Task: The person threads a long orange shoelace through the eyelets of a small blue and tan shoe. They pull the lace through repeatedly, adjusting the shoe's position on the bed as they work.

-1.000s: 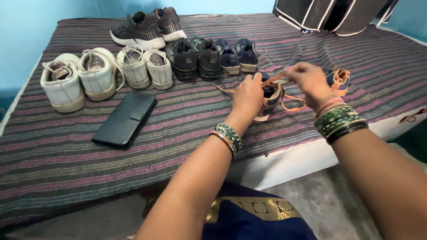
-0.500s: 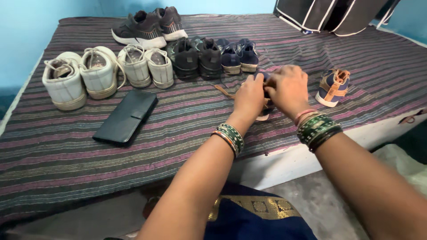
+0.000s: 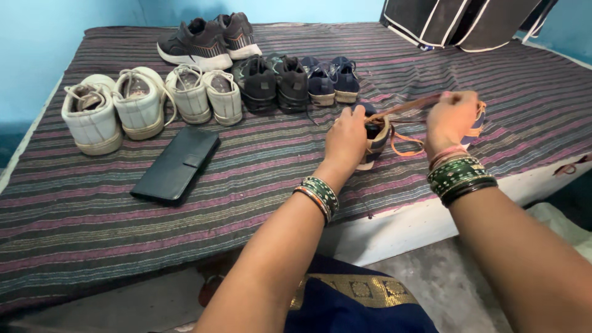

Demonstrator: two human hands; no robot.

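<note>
Orange lace [image 3: 404, 110] runs taut between your hands near the bed's [image 3: 246, 185] front edge. Your left hand [image 3: 346, 139] is closed over the small navy shoe [image 3: 376, 132], pinning it to the striped cover; your right hand [image 3: 452, 120] pinches the lace end, probably hiding a second shoe. Keep the tension even and the shoe flat, so the lace doesn't slip.

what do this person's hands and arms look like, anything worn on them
Both forearms are bare, with no sleeves in view. The left hand has a stack of green bangles with an orange one at the wrist. The right hand has a thicker stack of green bangles, edged by pink and dark ones. No gloves; rings cannot be made out.
</note>
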